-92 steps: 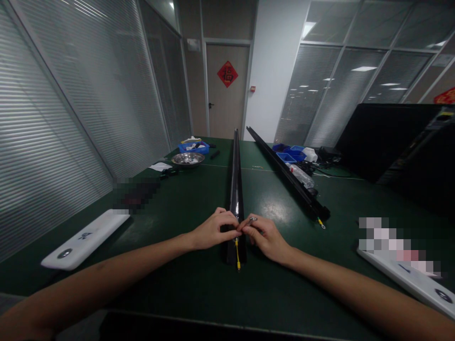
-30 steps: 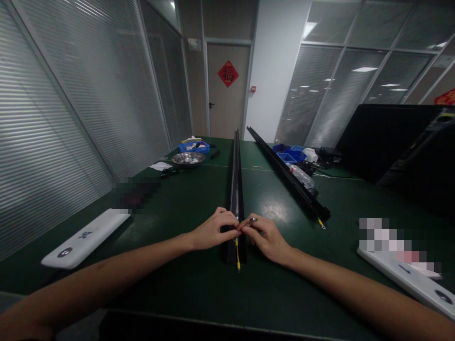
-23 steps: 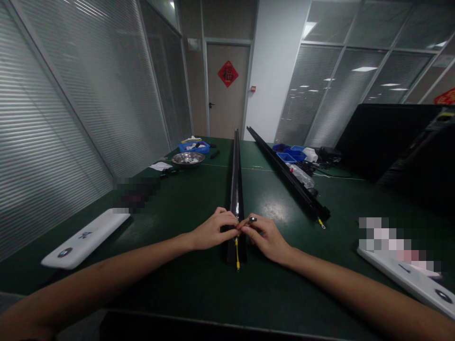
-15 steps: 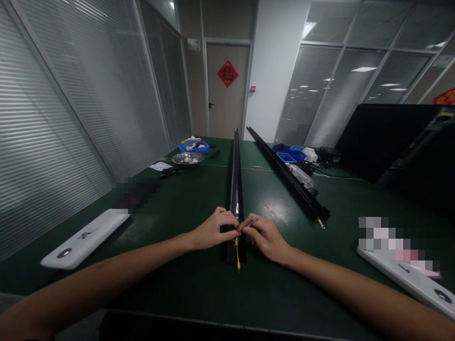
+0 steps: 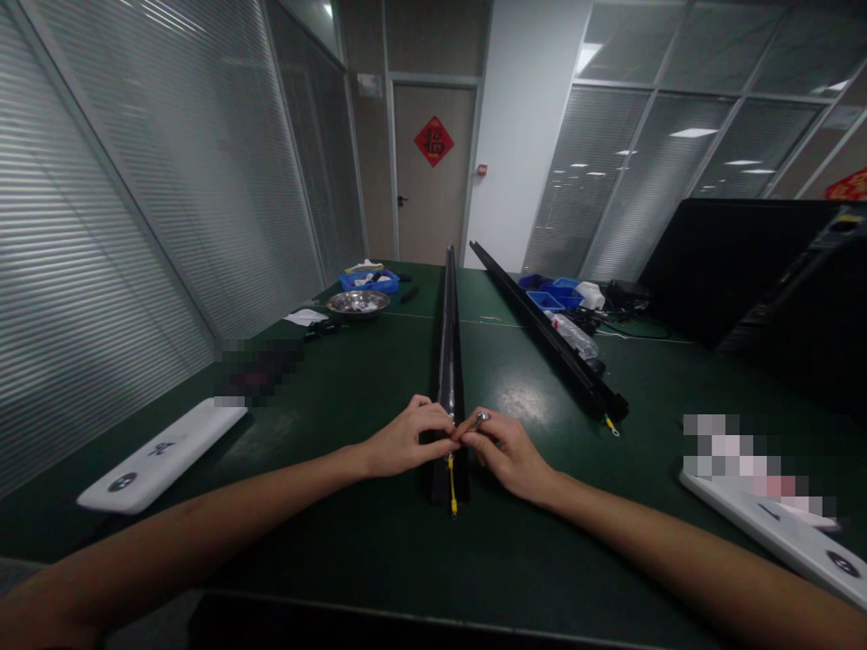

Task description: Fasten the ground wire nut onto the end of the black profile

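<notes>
Two bare hands meet above the near end of a long black rail [image 5: 447, 352], which lies lengthwise on the dark green table [image 5: 352, 388]. The left hand [image 5: 411, 440] reaches in from one side with thumb and forefinger nearly together; the right hand [image 5: 509, 451] comes from the other, its fingers bent in a narrow pinch. Their fingertips touch over the rail, and whether anything is pinched between them cannot be told. A small shiny metal piece [image 5: 481, 421] shows at the right forefinger, held or worn being unclear. Just below the fingertips, a yellow lead [image 5: 452, 483] runs along the rail toward its near end. A second black rail [image 5: 564, 346] lies slanted to the right, beside a clear plastic bottle [image 5: 577, 337].
</notes>
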The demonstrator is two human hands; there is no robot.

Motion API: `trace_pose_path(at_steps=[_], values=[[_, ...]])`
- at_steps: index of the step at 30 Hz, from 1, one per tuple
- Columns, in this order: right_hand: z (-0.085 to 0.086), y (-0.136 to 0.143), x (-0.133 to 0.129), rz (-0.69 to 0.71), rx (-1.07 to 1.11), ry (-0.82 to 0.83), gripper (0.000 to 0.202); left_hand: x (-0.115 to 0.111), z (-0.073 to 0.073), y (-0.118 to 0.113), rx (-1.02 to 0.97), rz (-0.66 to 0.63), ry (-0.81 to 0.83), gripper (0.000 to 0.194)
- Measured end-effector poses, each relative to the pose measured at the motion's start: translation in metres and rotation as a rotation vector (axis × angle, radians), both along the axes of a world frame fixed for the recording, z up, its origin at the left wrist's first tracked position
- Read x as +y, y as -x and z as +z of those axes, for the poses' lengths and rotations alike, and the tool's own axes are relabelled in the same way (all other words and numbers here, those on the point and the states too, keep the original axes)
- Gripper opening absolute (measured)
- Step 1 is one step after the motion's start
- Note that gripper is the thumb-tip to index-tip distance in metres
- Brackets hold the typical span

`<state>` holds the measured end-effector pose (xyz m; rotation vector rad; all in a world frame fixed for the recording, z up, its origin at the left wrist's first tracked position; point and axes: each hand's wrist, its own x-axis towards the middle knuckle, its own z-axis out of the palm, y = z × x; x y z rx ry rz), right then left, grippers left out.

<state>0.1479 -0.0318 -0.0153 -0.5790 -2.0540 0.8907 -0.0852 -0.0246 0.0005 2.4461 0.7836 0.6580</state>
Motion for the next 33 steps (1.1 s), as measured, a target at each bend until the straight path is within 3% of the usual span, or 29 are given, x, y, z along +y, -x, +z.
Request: trace_pose_path(at_steps=[21, 33], values=[[-0.0021, -0.0002, 0.0008, 0.006, -0.003, 0.010, 0.024, -0.0009, 0.0018, 0.0003, -0.004, 0.003, 0.004, 0.019], [0.0011, 0.0014, 0.0006, -0.035, -0.015, -0.087, 0.020, -0.0006, 0.0017, 0.0001, -0.002, -0.013, 0.019, 0.015]])
